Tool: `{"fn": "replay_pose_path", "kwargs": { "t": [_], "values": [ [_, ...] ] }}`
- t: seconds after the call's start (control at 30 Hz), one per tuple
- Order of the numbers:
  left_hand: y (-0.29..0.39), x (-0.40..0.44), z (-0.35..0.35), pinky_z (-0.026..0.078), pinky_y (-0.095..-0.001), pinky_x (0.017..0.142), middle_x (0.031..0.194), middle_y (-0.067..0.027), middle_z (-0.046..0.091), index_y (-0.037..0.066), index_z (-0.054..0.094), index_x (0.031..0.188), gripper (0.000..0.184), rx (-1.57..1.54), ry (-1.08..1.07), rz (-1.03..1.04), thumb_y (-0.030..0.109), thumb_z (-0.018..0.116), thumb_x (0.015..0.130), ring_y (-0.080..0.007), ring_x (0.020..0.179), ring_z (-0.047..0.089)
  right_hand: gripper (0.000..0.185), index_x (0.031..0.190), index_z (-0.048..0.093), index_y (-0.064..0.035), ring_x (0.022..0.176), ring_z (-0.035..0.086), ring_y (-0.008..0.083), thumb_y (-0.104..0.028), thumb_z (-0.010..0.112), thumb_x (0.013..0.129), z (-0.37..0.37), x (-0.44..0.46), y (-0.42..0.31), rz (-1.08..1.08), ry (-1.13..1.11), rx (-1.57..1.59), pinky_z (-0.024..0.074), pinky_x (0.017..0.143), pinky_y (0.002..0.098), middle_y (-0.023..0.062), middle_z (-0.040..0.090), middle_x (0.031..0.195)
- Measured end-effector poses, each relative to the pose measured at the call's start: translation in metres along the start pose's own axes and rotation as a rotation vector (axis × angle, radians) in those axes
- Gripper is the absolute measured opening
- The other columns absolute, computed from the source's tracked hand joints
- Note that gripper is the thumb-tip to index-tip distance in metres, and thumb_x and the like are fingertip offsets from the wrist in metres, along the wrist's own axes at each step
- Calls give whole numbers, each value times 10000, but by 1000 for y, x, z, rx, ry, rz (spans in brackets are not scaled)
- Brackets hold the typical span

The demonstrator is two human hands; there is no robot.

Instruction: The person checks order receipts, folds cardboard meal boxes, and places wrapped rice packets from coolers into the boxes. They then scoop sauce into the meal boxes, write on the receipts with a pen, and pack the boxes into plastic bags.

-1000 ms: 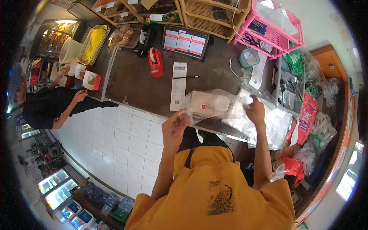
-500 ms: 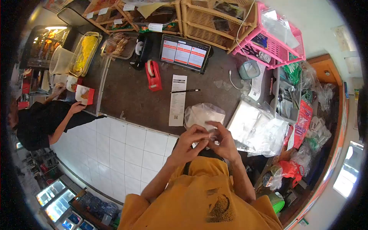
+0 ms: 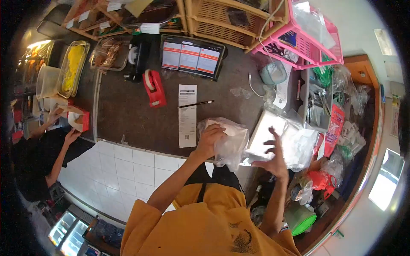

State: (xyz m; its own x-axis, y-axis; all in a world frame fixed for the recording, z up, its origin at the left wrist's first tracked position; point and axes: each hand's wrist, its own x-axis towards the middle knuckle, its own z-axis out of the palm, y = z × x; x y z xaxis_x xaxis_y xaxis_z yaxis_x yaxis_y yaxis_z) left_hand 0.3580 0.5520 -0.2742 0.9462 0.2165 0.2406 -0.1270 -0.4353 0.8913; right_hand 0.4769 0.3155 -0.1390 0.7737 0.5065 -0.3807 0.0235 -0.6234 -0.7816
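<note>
My left hand [image 3: 210, 141] is closed on a clear plastic bag [image 3: 232, 147] with something pale in it, at the counter's front edge. To the right of the bag, my right hand [image 3: 274, 158] is spread with nothing in it, over the front of a stack of clear plastic bags [image 3: 284, 138]. A long printed receipt [image 3: 187, 123] lies left of the bag, with a black pen [image 3: 196, 104] across it. Behind the receipt are a red tape dispenser [image 3: 154, 88] and a tablet [image 3: 192, 57] showing order panels.
At the left, a co-worker's hands [image 3: 72, 135] hold a red and white box [image 3: 78, 118]. Food trays [image 3: 73, 68] stand behind. Pink baskets [image 3: 316, 47], a grey utensil bin [image 3: 318, 106] and a blue-green cup [image 3: 273, 73] are at the right.
Both hands, together half a second ago, have moved apart. The left now grips the bag and has turned it toward the front edge; the right has opened. The camera view has shifted.
</note>
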Motion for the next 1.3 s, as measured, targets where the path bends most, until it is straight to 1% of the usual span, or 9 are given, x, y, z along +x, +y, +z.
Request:
{"fn": "replay_pose_path", "kwargs": {
  "t": [0.13, 0.3, 0.43, 0.53, 0.63, 0.73, 0.87, 1.0, 1.3],
  "values": [
    [-6, -15, 18, 465, -455, 978, 1011, -137, 682, 53, 691, 974, 286, 24, -20, 5, 113, 729, 697, -353, 1036, 615, 728, 1371, 539, -58, 1021, 590, 224, -73, 812, 696, 87, 21, 40, -443, -70, -348, 513, 848, 369, 155, 480, 1448],
    [21, -22, 7, 472, -442, 969, 1112, -126, 648, 75, 683, 1066, 379, 160, -89, -120, 188, 756, 711, -357, 1108, 577, 362, 1058, 727, -29, 1075, 627, 259, 1, 753, 699, 80, 7, 50, -111, -44, 222, 525, 908, 377, 163, 569, 1357],
    [51, -49, -32, 447, -426, 974, 1180, -162, 600, -16, 679, 1122, 449, -301, 358, -394, 349, 447, 1001, -286, 1119, 571, 163, 900, 737, -16, 974, 656, 205, 68, 664, 782, -15, -17, 50, -117, 10, 438, 522, 856, 336, 136, 683, 1148],
    [76, -56, -61, 440, -424, 990, 1220, -190, 602, -81, 643, 1177, 398, -160, 449, -399, 222, 427, 1037, -273, 1119, 572, 70, 884, 734, -11, 863, 652, 140, 17, 678, 853, -102, -11, 78, 46, 254, 333, 518, 756, 276, 108, 722, 991],
    [106, -46, -70, 444, -379, 998, 1243, -202, 644, -98, 623, 1212, 326, 59, 383, -400, 132, 489, 1023, -264, 1148, 592, 197, 944, 759, -24, 694, 699, 160, -173, 762, 815, -186, 51, 178, 2, 793, -301, 539, 669, 300, 108, 741, 786],
    [129, -36, -51, 450, -360, 987, 1256, -202, 643, -87, 618, 1241, 314, 149, 503, -593, 101, 500, 1018, -242, 1146, 597, 229, 850, 746, -28, 746, 711, 332, -221, 769, 728, -246, 125, 263, 117, 1056, -571, 547, 708, 417, 156, 727, 790],
    [122, -40, -42, 466, -338, 967, 1280, -181, 636, -65, 615, 1270, 329, 135, 621, -656, 68, 591, 971, -217, 1124, 600, 229, 906, 742, -27, 747, 698, 356, -152, 742, 714, -301, 165, 327, 262, 730, -672, 548, 710, 464, 140, 736, 806],
    [118, -44, -40, 478, -329, 949, 1291, -169, 630, -58, 614, 1275, 361, 158, 704, -645, 92, 640, 947, -200, 1119, 601, 276, 980, 739, -52, 707, 700, 203, -50, 709, 706, -346, 139, 339, 35, 727, -408, 542, 662, 355, 92, 736, 794],
    [114, -38, -45, 522, -286, 828, 1181, -146, 669, -19, 666, 1098, 209, -5, 713, -591, 43, 668, 898, -178, 1012, 635, 422, 1005, 694, -59, 711, 697, 162, -210, 876, 655, -407, 65, 240, 75, 625, -269, 516, 651, 320, 103, 719, 751]
  ]
}}
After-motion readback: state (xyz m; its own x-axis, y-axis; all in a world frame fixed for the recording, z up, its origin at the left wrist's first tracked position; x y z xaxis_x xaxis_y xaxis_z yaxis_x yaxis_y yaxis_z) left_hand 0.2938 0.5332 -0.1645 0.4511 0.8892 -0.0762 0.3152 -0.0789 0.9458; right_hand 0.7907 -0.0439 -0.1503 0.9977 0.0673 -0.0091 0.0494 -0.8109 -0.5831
